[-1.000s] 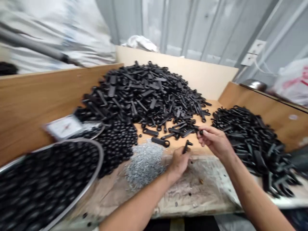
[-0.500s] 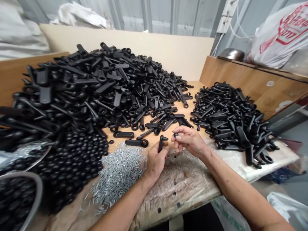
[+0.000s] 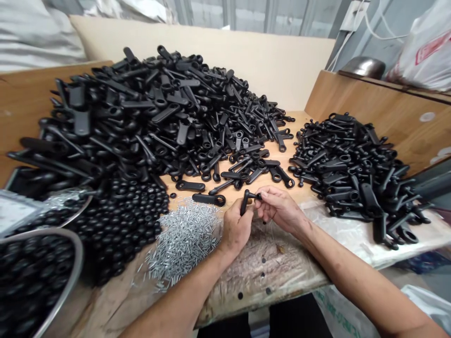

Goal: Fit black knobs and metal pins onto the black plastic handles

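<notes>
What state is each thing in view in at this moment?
Left hand: closed around a black plastic lever, held upright
Right hand: pinching a small black piece at the lever's top
Large pile of black levers: heaped loose
Smaller pile of black levers: heaped loose
Loose black balls: piled on the bench
Silver pins: scattered in a low heap
Metal bowl: filled with black balls
</notes>
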